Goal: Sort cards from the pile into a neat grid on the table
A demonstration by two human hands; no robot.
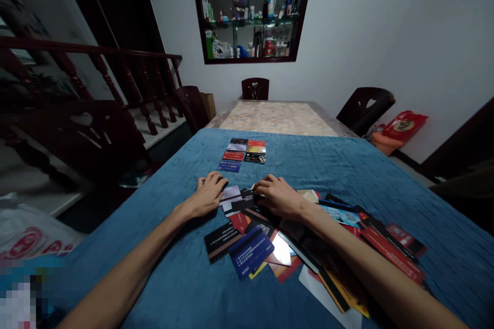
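My left hand [208,194] rests palm down on the blue cloth, fingers bent and slightly apart, beside a lilac card [231,193]. My right hand [278,196] is over the loose pile, its fingers curled at the right end of a black card [243,201]; its thumb is partly hidden. Below the hands lie another black card [219,241] and a dark blue card [251,251], printed backs up. Beyond them are two columns of cards, including a red card [233,156], a gold card [256,149] and a purple-blue card [228,166].
More cards, such as a red card [391,252] and a yellow card [339,288], overlap under and beside my right forearm. The blue cloth [173,277] covers the near part of the table. Chairs [366,108] stand around it. A white bag [31,231] is at the left.
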